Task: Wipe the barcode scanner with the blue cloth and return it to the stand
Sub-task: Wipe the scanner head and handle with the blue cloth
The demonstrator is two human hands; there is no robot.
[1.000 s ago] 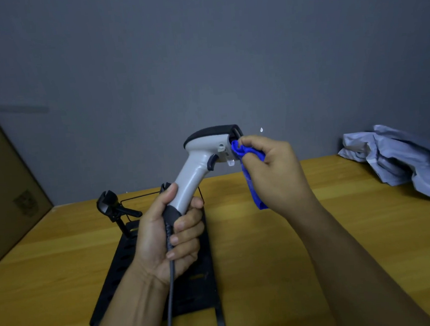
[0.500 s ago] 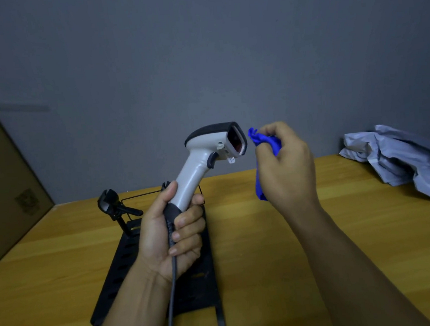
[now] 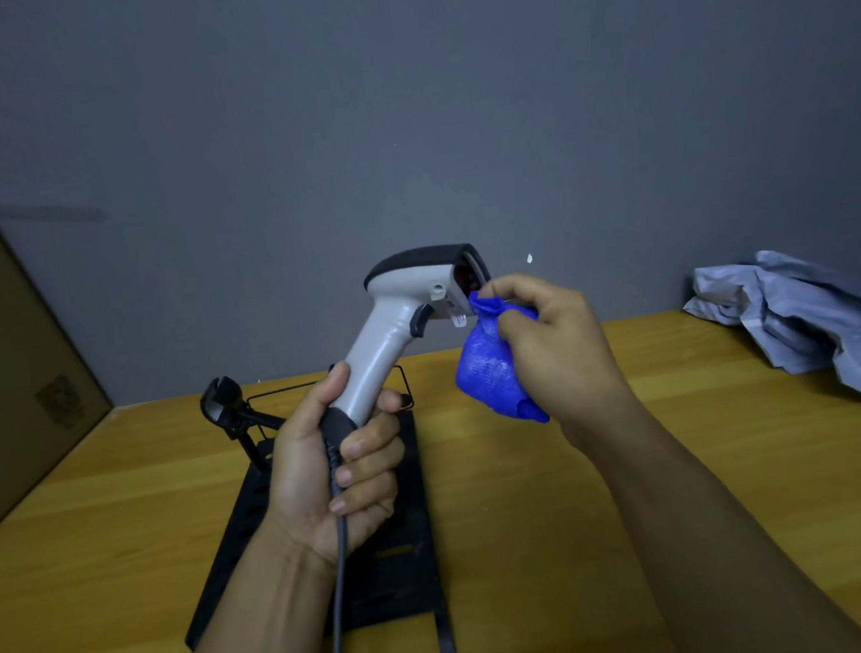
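Head view: a cardboard box (image 3: 13,354) leans at the far left of a wooden table (image 3: 560,496). On the table lies a black stand (image 3: 405,560), and above it the left hand (image 3: 326,468) is wrapped tight around the handle of a grey barcode scanner (image 3: 406,307), cable (image 3: 340,606) trailing down. The right hand (image 3: 553,347) pinches a bunched blue cloth (image 3: 493,367) against the scanner's window. A crumpled grey fabric (image 3: 809,317) sits far right.
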